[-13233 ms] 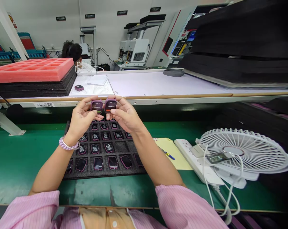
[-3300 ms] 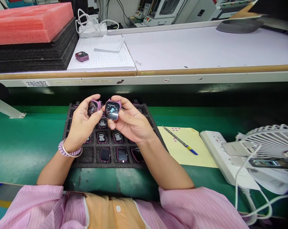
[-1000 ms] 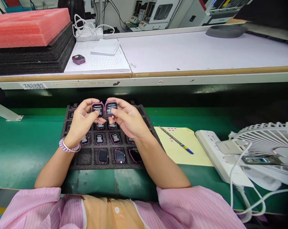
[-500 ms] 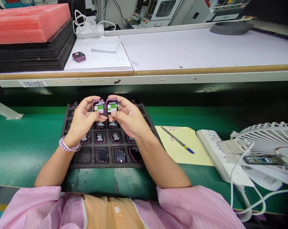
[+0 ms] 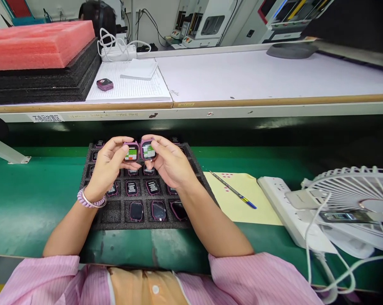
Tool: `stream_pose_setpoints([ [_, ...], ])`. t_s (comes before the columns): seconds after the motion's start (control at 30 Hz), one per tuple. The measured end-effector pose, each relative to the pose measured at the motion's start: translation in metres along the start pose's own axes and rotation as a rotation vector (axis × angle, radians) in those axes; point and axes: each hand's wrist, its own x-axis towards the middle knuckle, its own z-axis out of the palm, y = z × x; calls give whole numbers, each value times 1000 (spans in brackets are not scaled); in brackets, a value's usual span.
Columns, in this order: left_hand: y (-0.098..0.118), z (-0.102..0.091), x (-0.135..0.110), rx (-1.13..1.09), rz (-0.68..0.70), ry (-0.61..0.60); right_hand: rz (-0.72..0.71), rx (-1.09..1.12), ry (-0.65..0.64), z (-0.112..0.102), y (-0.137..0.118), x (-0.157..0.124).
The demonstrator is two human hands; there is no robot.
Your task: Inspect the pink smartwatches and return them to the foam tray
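Between the fingers and thumb of my left hand (image 5: 107, 165) is a purple smartwatch body (image 5: 132, 153), its lit screen showing green and white blocks with a bit of orange. My right hand (image 5: 172, 163) grips a second purple smartwatch body (image 5: 148, 151), with my thumb on its lit screen. The two watches are held side by side, close together, above a black foam tray (image 5: 111, 214). Several more watches sit in the tray's compartments. Some show white text, while the front-row watches (image 5: 159, 210) have dark screens. My hands and forearms hide part of the tray.
Right of the tray lie a yellow sheet (image 5: 258, 203) with a pen (image 5: 232, 189), a white power strip (image 5: 282, 201) and a white fan (image 5: 363, 195) with cables. On the shelf are stacked foam (image 5: 42, 46), lined paper (image 5: 137, 91) and another purple watch (image 5: 104, 84).
My right thumb has moved up to the upper part of its watch's screen, and that watch tilts slightly. My left thumb has shifted upward too. The whole view has tipped slightly.
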Motion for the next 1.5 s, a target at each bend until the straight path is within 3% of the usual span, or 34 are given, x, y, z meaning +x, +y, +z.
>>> stream_pose_setpoints([
  [0.5,3,4,-4,-15,-29,-1,-10,-61,43,0,2,-1],
  [1.33,-1,2,-2,-1,18,16,25,-35,-8,-1,0,-3],
  [1.5,12,4,-11,-22,99,32,21,-51,48,-2,-1,-3],
])
